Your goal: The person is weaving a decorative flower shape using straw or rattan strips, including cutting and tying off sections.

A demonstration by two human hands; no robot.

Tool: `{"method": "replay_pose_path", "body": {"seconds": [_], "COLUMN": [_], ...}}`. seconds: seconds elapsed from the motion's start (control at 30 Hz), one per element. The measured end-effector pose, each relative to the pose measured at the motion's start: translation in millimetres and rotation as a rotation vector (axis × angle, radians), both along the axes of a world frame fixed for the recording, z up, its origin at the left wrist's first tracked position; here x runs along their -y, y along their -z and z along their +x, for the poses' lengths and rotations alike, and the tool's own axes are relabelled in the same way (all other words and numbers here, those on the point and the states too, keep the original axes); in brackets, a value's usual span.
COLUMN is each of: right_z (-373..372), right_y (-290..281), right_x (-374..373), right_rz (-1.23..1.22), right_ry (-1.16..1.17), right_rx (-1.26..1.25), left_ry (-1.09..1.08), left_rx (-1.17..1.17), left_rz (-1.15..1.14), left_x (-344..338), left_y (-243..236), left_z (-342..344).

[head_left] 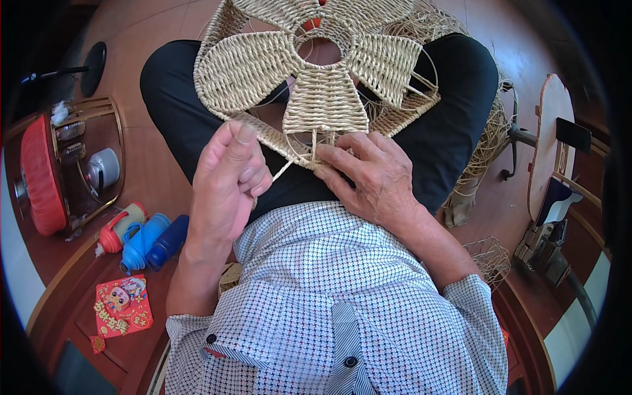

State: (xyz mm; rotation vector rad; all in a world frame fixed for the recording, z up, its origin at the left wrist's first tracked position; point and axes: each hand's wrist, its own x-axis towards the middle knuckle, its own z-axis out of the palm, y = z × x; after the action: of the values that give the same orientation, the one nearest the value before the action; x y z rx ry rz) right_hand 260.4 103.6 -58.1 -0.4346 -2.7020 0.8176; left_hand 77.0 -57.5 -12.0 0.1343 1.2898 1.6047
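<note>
Looks like somebody's home to me, doubling as a little craft spot. Three drink bottles (145, 244) lie in a row on the left, next to a red festive card (125, 306) with a cartoon figure and gold print, and there's a shiny metal pot (103, 170) in a gold-edged stand (120, 148). Pretty homey stuff. The craft side: a big tangle of loose cord (484, 158) on the smooth reddish floor (148, 141), plus a half-finished woven piece (247, 69) over a seated person's lap.
</note>
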Motion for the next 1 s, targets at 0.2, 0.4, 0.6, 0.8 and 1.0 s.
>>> {"method": "replay_pose_path", "body": {"seconds": [0.2, 0.4, 0.6, 0.8, 1.0], "right_z": [1, -4, -14, -21, -23], "right_y": [0, -5, -7, -4, -4], "right_x": [0, 8, 8, 13, 16], "right_rz": [0.018, -0.037, -0.011, -0.070, -0.146], "right_ry": [-0.017, 0.062, 0.055, 0.066, 0.098], "right_rx": [-0.024, -0.067, -0.136, -0.097, -0.056], "left_ry": [-0.072, -0.116, -0.104, -0.075, -0.060], "left_rx": [0.199, 0.242, 0.179, 0.125, 0.124], "left_rz": [-0.005, -0.017, -0.027, -0.007, -0.015], "left_x": [2, 10, 13, 10, 8], "left_y": [-12, -5, -6, -11, -16], "left_z": [19, 12, 12, 13, 17]}}
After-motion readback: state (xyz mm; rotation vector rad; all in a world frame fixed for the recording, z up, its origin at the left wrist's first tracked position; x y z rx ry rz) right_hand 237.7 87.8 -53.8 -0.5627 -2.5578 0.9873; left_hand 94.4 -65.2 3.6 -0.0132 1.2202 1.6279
